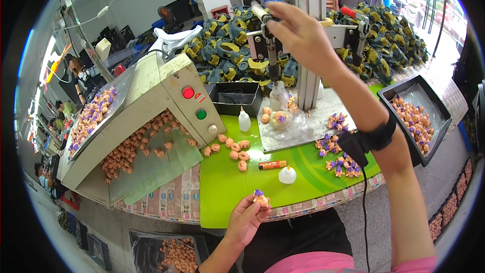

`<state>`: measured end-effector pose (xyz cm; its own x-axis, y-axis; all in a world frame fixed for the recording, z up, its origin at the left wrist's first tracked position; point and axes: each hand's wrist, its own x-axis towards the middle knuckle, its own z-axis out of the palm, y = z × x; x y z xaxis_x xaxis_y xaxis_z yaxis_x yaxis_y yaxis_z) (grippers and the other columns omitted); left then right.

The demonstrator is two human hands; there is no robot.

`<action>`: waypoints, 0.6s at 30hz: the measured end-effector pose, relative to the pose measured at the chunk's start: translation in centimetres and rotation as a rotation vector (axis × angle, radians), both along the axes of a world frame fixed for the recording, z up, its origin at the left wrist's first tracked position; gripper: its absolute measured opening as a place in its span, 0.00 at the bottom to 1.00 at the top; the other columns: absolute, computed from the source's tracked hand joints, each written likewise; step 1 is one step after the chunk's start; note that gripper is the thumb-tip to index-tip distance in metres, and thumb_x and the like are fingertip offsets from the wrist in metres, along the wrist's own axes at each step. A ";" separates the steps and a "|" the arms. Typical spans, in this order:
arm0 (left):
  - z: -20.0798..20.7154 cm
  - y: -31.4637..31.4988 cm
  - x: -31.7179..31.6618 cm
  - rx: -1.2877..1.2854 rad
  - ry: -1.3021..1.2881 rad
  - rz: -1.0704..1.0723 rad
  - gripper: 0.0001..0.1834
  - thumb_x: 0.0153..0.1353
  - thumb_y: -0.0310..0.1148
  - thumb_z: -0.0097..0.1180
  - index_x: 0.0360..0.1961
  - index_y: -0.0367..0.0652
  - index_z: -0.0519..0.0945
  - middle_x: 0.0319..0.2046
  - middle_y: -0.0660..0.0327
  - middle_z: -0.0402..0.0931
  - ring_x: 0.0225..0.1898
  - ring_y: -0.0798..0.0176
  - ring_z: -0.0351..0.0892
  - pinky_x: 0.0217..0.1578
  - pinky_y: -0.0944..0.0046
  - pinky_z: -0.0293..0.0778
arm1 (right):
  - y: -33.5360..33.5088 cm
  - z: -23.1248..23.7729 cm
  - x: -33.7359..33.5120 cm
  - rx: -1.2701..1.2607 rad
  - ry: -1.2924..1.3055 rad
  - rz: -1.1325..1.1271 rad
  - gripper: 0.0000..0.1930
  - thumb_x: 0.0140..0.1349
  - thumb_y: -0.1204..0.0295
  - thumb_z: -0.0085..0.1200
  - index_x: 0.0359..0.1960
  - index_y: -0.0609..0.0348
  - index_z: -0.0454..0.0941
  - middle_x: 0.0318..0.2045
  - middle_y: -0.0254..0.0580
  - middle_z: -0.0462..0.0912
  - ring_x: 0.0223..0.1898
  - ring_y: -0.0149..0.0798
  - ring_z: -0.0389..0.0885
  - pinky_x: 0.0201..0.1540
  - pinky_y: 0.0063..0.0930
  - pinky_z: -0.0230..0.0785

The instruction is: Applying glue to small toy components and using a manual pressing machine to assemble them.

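My left hand (pixel 246 221), near the table's front edge, pinches a small toy figure (pixel 260 199) with a peach body and purple top. Raised over the table, my right hand (pixel 303 33) has its fingers around the pale-handled lever (pixel 259 12) of a toggle clamp on a metal post (pixel 307 83). Beneath the clamp's plunger, a clear round holder (pixel 280 120) contains a peach and purple piece, with plastic film about it. Several loose peach heads (pixel 235 147) lie on the green mat (pixel 222 187). Groups of purple-topped figures (pixel 328 144) lie right of the clamp's base plate (pixel 270 139).
A white squeeze bottle (pixel 244 120), a round white bottle (pixel 287 175) and an orange-red tube (pixel 273 165) stand or lie on the mat. At left is a machine (pixel 177 78) with peach heads inside. A black tray (pixel 444 121) of figures sits right; green-yellow toys (pixel 227 50) pile behind.
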<state>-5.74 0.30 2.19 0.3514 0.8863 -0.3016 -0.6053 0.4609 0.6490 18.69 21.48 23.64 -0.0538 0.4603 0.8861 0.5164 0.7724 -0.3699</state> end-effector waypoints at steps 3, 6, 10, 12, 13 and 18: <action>-0.4 0.0 -1.3 -0.008 0.022 0.033 0.12 0.66 0.26 0.50 0.50 0.37 0.72 0.44 0.55 0.76 0.43 0.61 0.79 0.46 0.64 0.79 | -2.6 -4.0 1.2 -0.123 0.021 -0.195 0.16 0.59 0.66 0.55 0.45 0.63 0.78 0.44 0.50 0.81 0.44 0.50 0.80 0.46 0.37 0.72; -0.7 0.8 -2.6 0.018 0.037 0.051 0.11 0.66 0.26 0.50 0.49 0.38 0.73 0.44 0.55 0.77 0.43 0.62 0.79 0.46 0.64 0.79 | -4.9 -9.2 2.4 -0.667 -0.415 -0.194 0.14 0.58 0.66 0.55 0.42 0.63 0.79 0.40 0.52 0.82 0.41 0.53 0.80 0.44 0.40 0.72; 0.4 2.1 -2.0 0.060 0.043 0.033 0.11 0.66 0.26 0.51 0.48 0.39 0.73 0.44 0.55 0.77 0.43 0.63 0.80 0.47 0.65 0.79 | -4.3 -17.9 0.5 -0.785 -0.562 -0.245 0.17 0.58 0.63 0.55 0.46 0.57 0.78 0.42 0.46 0.82 0.44 0.51 0.80 0.48 0.41 0.70; 1.2 2.9 -1.0 0.072 0.053 0.028 0.11 0.66 0.26 0.51 0.48 0.39 0.73 0.44 0.55 0.77 0.43 0.63 0.80 0.47 0.65 0.79 | -2.7 -20.8 -0.3 -0.306 -0.522 -0.331 0.17 0.58 0.64 0.55 0.48 0.53 0.77 0.44 0.42 0.82 0.49 0.47 0.77 0.54 0.41 0.66; 1.6 3.2 -0.6 0.090 0.052 0.018 0.11 0.66 0.26 0.51 0.49 0.39 0.73 0.45 0.55 0.77 0.43 0.63 0.80 0.47 0.64 0.79 | -2.6 -20.9 -0.1 -0.303 -0.518 -0.335 0.17 0.58 0.64 0.55 0.48 0.53 0.77 0.44 0.42 0.82 0.49 0.47 0.77 0.54 0.41 0.66; 2.1 5.0 -1.2 0.125 0.047 0.020 0.12 0.65 0.25 0.51 0.50 0.39 0.73 0.44 0.55 0.78 0.44 0.63 0.80 0.47 0.64 0.79 | -5.6 -18.3 1.5 -0.322 -0.413 -0.067 0.12 0.55 0.74 0.57 0.43 0.55 0.79 0.42 0.44 0.81 0.47 0.45 0.78 0.53 0.39 0.68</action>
<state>-6.92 5.34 4.33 0.3214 0.9247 -0.2042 -0.5812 0.3629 0.7284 20.21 15.84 5.31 -0.3293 0.7202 0.6106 0.7138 0.6132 -0.3384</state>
